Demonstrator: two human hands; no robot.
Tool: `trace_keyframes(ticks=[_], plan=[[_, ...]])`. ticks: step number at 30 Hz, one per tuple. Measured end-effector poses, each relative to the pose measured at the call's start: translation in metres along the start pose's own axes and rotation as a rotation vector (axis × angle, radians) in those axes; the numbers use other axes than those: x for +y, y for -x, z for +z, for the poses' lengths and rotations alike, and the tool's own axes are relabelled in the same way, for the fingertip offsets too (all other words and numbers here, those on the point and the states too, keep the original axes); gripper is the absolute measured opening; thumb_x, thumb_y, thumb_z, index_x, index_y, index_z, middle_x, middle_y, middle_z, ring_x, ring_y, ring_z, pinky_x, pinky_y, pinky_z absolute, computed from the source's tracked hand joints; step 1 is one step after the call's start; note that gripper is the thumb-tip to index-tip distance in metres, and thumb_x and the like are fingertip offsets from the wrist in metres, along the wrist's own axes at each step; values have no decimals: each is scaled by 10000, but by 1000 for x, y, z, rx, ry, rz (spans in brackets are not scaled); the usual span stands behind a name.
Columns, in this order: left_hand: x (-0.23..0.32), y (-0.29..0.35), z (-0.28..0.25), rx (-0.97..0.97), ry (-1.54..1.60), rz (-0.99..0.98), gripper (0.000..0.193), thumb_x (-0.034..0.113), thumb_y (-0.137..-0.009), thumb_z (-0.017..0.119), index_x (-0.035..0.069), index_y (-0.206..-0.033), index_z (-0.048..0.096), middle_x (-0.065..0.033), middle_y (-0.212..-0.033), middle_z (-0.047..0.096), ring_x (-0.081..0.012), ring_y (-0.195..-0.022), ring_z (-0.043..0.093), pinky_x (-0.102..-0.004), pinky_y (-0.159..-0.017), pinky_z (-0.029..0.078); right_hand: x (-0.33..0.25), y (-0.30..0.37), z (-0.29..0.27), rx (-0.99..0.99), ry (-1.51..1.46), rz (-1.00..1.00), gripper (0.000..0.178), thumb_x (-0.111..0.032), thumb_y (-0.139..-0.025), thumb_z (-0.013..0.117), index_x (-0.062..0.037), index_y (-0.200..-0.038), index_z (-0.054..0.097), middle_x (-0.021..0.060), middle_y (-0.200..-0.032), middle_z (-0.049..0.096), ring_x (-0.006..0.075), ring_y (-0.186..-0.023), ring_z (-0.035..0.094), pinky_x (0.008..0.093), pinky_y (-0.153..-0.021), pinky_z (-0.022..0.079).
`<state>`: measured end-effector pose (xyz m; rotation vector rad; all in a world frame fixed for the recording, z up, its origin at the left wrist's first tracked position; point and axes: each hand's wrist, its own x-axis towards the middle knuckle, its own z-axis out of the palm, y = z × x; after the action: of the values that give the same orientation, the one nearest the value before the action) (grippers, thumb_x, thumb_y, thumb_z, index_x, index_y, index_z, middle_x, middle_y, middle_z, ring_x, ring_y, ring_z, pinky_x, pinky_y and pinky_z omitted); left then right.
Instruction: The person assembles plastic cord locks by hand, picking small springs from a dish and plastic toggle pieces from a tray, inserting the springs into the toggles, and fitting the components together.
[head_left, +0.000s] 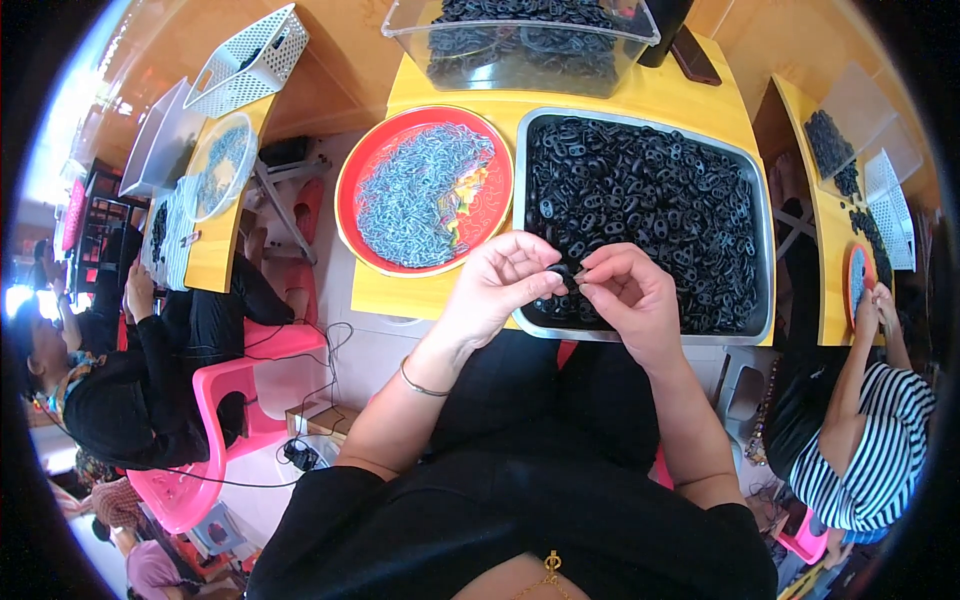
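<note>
Head view: pinching a small black piece [566, 271] between thumb and fingers of the left hand [505, 283]. Holding the right hand [632, 295] close against it, fingertips bunched; cannot tell whether clamped on the same piece or something tiny. Hovering nearly together above the near-left part of the steel tray [766, 250], heaped with black two-holed parts [640, 200]. Just left, almost touching the tray rim: round red tray [489, 212], with silvery metal pieces [405, 205], right side mostly bare. Close beyond the far rim: clear bin [404, 40]; near its right side, phone [695, 57]. Tight between containers; bare strip of yellow table [376, 295] below the red tray, another at far right. Near table edge just under the steel tray, opening onto the lap. Roomiest directly above the trays.
</note>
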<state>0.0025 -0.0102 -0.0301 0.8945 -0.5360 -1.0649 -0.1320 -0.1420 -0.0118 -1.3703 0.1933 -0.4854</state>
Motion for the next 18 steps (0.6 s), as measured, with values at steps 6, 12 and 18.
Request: trace_keyframes(ticks=[6,12,18], plan=[[0,-3,10,36,-7,77,160,-41,-809,579,-5,-963,559,-57,-888,605,-137,-812,613,-243,-748,493,0,1,0,55,-51,45,282,101,-762,579,-17,-1013,530,45,-948,551,96,-873,573,213,-778,471],[2,0,5,-16,-33,39,145,-42,-821,561,-12,-962,552,-93,-931,591,-154,-833,619,-255,-759,506,-5,1,2,79,-35,120,284,74,-768,599,-15,-1029,529,38,-920,569,88,-845,582,208,-764,476],[-1,-2,5,12,81,42,166,-49,-820,556,-12,-979,524,-91,-910,585,-194,-826,629,-277,-761,522,-1,2,-3,52,20,89,188,47,-772,620,-4,-951,594,58,-936,600,94,-857,585,209,-753,470]])
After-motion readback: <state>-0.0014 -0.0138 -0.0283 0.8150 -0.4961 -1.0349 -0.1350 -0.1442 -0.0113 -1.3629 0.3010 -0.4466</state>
